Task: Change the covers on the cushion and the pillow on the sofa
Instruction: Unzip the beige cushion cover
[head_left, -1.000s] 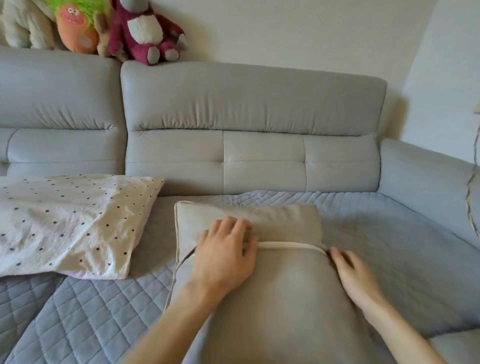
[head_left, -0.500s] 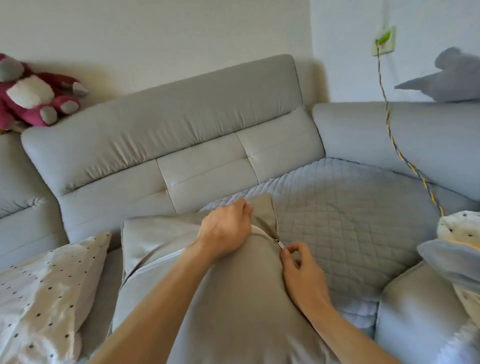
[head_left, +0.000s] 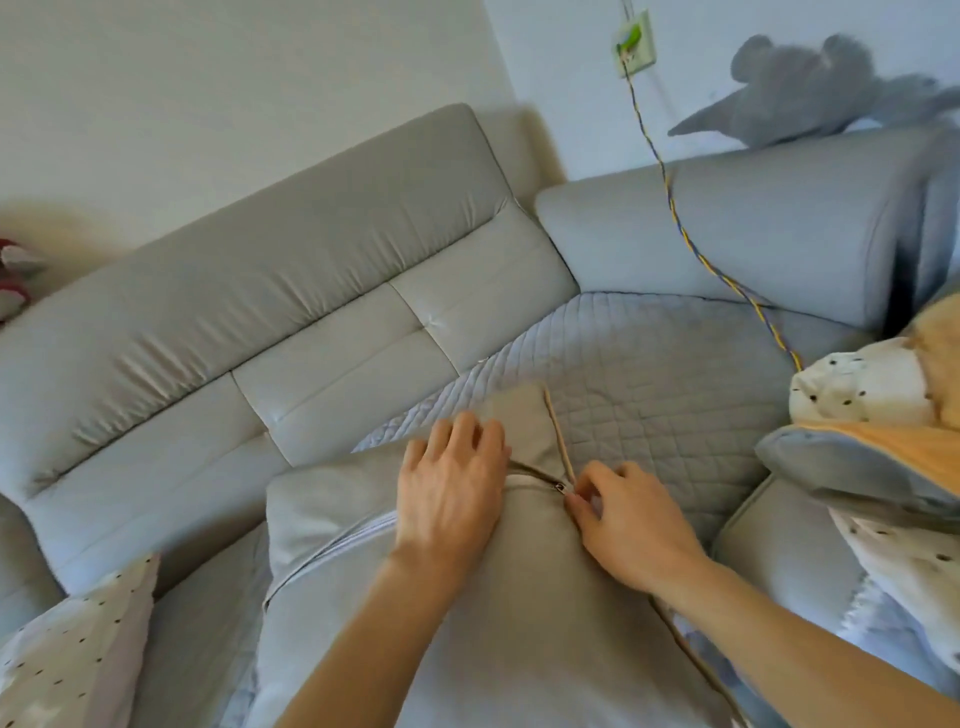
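A grey-beige cushion (head_left: 519, 623) lies on the quilted seat of the sofa (head_left: 649, 384), right below me. Its zip runs across the top; the left part gapes and shows white filling. My left hand (head_left: 452, 493) presses flat on the cushion over the zip line, fingers spread. My right hand (head_left: 628, 514) pinches the small metal zip pull (head_left: 561, 487) at the cushion's right edge. A white pillow with dark dots (head_left: 67, 654) lies at the lower left, partly out of frame.
A pile of fabric, dotted white, orange and grey (head_left: 878, 431), sits on the sofa's right section. A braided cable (head_left: 691, 244) hangs from a wall socket (head_left: 635, 44) onto the seat. A grey plush toy (head_left: 821, 88) lies on the right backrest, a red one (head_left: 13, 280) at far left.
My view has swung right and tilted. My left hand slid right along the zip. My right hand closed its fingertips on the zip pull at the cushion's right edge.
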